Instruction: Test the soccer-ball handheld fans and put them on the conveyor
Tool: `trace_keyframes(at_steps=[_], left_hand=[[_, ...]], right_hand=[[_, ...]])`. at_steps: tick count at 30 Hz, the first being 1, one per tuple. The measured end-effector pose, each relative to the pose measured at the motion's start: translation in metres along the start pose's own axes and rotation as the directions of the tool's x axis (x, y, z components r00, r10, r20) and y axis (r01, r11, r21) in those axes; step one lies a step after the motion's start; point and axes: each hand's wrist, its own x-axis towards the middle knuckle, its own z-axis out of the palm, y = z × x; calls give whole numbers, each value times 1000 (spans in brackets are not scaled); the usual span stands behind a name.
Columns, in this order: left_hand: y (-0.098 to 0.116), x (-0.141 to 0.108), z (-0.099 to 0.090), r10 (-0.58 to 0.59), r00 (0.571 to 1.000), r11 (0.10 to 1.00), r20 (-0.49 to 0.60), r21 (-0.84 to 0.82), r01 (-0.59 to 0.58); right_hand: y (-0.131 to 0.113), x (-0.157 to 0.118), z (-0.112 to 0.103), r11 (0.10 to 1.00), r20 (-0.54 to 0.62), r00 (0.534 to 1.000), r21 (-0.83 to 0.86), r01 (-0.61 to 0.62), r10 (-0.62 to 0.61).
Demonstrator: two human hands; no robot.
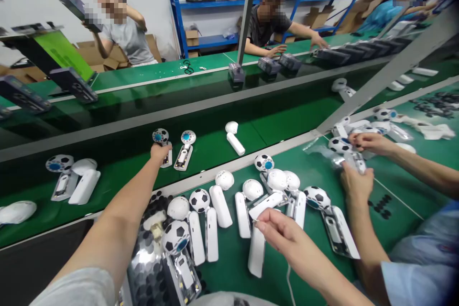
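My left hand (160,154) reaches onto the green conveyor, fingers closed around a football-headed handheld device (160,135) with an open handle. Just right of it lies a similar device (185,150), its inner parts showing. Over the near bench, my right hand (281,232) pinches a small pale tip, apparently the end of a white cable (289,279) that runs down below the hand. A white handle (256,252) lies beneath those fingers. Several more devices surround it, such as one with a football head (176,237) and one with a plain white head (224,180).
At right, a co-worker's hands (358,181) handle another football-headed device (340,145). Small black discs (147,253) lie at lower left. A slanted metal post (376,74) crosses on the right. Beyond the conveyor, people work among purple boxes (268,65).
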Motion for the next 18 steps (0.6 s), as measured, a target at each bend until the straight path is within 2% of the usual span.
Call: trace_keyframes(at_steps=[3, 6, 8, 10, 12, 15, 18], left_hand=[[11, -16, -8, 34, 992, 981, 122, -193, -10], [29, -52, -27, 136, 963, 936, 233, -347, -48], [40, -87, -41, 204, 910, 887, 361, -462, -16], [46, -125, -51, 240, 830, 828, 504, -553, 96], [48, -162, -55, 258, 764, 806, 591, -568, 167], [43, -209, -54, 218, 736, 866, 641, -475, 157], [38, -245, -51, 153, 709, 895, 689, -400, 195]], right_hand=[[-1, -5, 0, 1000, -12, 1000, 12, 16, -16], [-4, -9, 0, 999, -12, 999, 17, 38, -37], [-7, -10, 3, 998, -2, 998, 4, 58, -58], [-11, -11, 7, 996, 12, 996, -31, 89, -89], [-15, -12, 15, 988, 20, 991, -85, 132, -131], [-20, -15, 28, 964, 26, 979, -169, 204, -203], [-25, -18, 41, 930, 40, 956, -223, 291, -289]])
